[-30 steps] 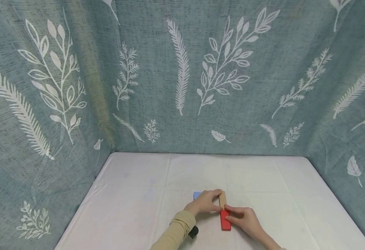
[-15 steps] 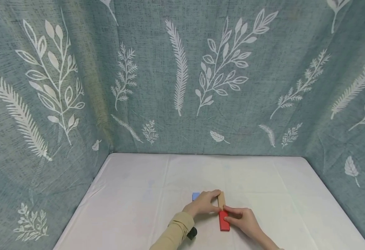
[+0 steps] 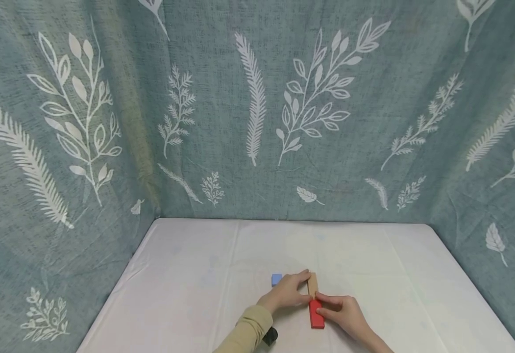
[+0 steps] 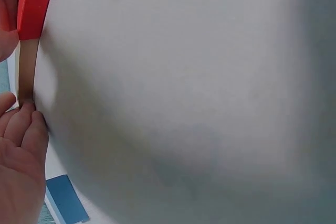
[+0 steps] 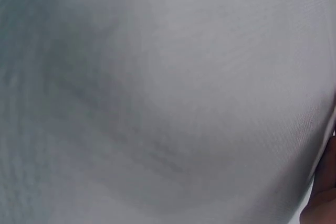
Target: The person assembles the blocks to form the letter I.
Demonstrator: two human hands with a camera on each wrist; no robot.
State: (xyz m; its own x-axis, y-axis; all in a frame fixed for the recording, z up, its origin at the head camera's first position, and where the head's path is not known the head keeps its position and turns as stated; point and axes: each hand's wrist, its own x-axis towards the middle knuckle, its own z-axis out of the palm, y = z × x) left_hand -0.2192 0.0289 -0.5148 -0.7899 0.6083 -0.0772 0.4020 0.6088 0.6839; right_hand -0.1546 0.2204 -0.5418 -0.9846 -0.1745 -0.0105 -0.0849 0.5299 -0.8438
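A tan wooden block (image 3: 312,283) and a red block (image 3: 316,315) lie end to end in a line on the white tabletop. My left hand (image 3: 285,292) holds the wooden block, with fingers at its far end and the thumb near where the two blocks meet. The red block is gripped by my right hand (image 3: 347,314), its index finger by the joint and its thumb on the block's right side. In the left wrist view, the red block (image 4: 35,9) meets the wooden block (image 4: 27,72). Only an edge of my right hand (image 5: 321,192) appears in the right wrist view.
A blue block (image 3: 277,279) sits just left of my left hand. A dark object (image 3: 270,336) shows beside the left sleeve (image 3: 248,328). The white-covered table (image 3: 186,274) is bounded by a leaf-patterned teal curtain (image 3: 222,122) behind and at both sides.
The head view shifts slightly, so the scene sits a little lower in it. Both hands keep their places on the blocks, and slightly more of the blue block shows.
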